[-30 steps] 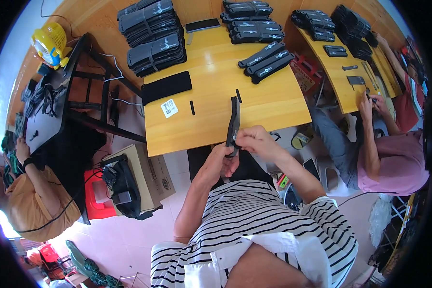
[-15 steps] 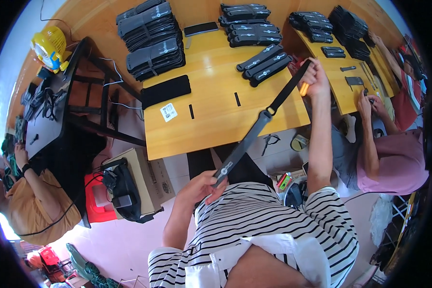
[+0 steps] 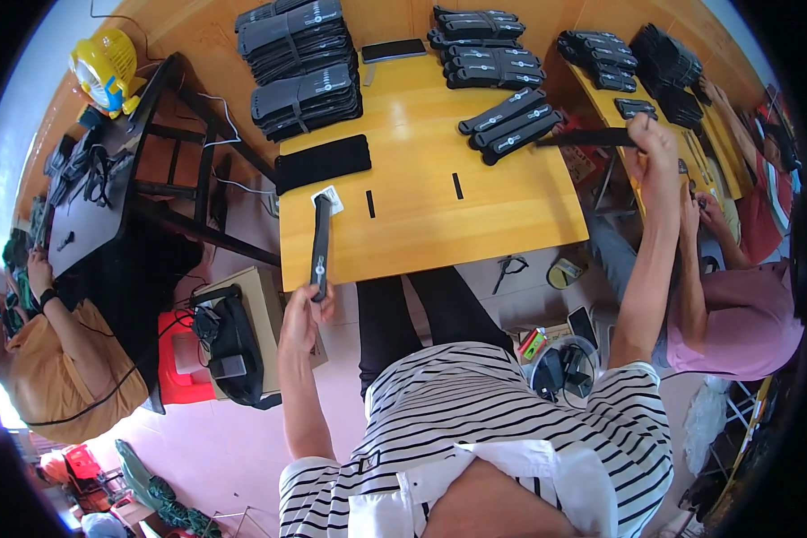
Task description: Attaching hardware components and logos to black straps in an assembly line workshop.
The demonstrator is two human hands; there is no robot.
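Pinching the strap at its near end, the left hand points it lengthwise away from the body, above the left front of the table. The right hand clasps a black band, long axis crosswise, free end leftward.

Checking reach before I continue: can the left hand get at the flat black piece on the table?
Probably, yes: the flat black piece lies uncovered on the table. But the left hand holds a dark strap, so its grip likely needs freeing first.
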